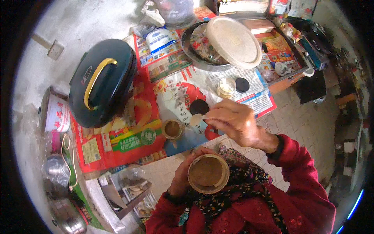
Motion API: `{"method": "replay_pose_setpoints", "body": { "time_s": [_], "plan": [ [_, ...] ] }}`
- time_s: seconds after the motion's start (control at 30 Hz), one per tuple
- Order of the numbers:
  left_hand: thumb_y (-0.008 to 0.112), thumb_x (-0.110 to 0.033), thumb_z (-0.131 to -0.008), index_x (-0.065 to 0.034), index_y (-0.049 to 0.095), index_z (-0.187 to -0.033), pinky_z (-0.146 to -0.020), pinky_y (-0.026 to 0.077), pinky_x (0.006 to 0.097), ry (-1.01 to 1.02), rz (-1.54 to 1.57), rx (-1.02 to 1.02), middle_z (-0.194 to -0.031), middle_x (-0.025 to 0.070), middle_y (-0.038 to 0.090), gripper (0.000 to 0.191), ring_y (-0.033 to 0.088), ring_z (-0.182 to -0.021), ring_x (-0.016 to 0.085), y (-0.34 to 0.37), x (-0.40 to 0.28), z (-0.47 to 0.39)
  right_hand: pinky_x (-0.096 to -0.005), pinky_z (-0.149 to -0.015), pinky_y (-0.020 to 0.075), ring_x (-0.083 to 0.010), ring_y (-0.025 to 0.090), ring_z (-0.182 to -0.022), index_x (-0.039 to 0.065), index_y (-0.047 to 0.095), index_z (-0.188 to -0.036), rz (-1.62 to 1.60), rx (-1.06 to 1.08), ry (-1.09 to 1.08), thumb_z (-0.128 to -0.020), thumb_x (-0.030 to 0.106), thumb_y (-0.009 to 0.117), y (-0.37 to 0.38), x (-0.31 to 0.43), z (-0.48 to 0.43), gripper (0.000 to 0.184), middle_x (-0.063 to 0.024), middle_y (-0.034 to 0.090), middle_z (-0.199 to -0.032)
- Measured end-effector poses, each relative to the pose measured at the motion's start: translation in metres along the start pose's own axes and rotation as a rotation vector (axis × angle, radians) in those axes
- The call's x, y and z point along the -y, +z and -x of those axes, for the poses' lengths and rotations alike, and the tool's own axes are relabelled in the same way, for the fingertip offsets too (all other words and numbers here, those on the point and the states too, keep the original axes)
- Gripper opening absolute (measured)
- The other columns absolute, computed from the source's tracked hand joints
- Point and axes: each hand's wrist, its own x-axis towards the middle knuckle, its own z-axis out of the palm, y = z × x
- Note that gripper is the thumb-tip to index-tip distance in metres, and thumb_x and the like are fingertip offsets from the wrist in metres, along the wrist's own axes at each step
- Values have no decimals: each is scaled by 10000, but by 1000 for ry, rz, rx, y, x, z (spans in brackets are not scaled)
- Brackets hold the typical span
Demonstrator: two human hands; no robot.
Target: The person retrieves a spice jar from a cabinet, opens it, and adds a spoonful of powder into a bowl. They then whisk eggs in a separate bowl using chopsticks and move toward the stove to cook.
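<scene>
In my left hand (181, 178) is an uncovered round jar (208, 174) of brown powder, held close to my body. My right hand (236, 124) pinches the handle of a small pale spoon (196, 119) above the table; what its bowl holds is hard to tell. Left of the spoon stands a smaller open jar (172, 129) with brown contents. A black round lid (199, 107) lies just behind the spoon. Farther back, an open jar with white contents (226, 87) stands beside another black lid (242, 85).
Printed sheets (122, 140) cover the table. A dark green appliance with a gold handle (102, 83) stands at left. Behind are a white and blue packet (160, 40) and a metal basin (187, 44), partly covered by a tilted pale lid (234, 42). An open drawer (280, 77) is at right.
</scene>
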Motion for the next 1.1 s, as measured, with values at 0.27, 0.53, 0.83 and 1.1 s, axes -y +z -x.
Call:
{"method": "replay_pose_setpoints", "body": {
  "time_s": [0.27, 0.53, 0.83, 1.1],
  "plan": [
    [345, -440, -1015, 27, 523, -1197, -996, 460, 375, 160, -7, 102, -1201, 180, 600, 532, 597, -1112, 271, 1, -13, 17, -360, -689, 531, -284, 618, -847, 30, 610, -917, 48, 188, -335, -722, 72, 658, 68, -10, -40, 205, -107, 583, -910],
    [348, -377, -1036, 5, 524, -1214, -981, 467, 356, 38, -50, 35, -1195, 127, 610, 457, 595, -1123, 228, -28, -30, 18, -366, -819, 538, -302, 611, -1037, 90, 621, -1137, 132, 244, -265, -782, 137, 677, 66, -24, -38, 363, -119, 595, -1101],
    [366, -321, -1053, -21, 515, -1250, -1018, 443, 337, 5, -369, 12, -1223, 98, 589, 388, 548, -1183, 182, -34, -34, 1, -432, -974, 456, -361, 482, -1198, 132, 532, -1304, 417, 497, 162, -673, 106, 790, 54, -49, -17, 683, -138, 518, -1256],
    [367, -288, -1059, -5, 520, -1261, -1045, 419, 326, -142, 20, -46, -1241, 86, 589, 380, 549, -1183, 180, -10, -31, -6, -456, -990, 463, -372, 546, -1156, 84, 561, -1274, 61, 299, 45, -677, 103, 781, 38, -8, -32, 636, -159, 547, -1269]
  ]
}}
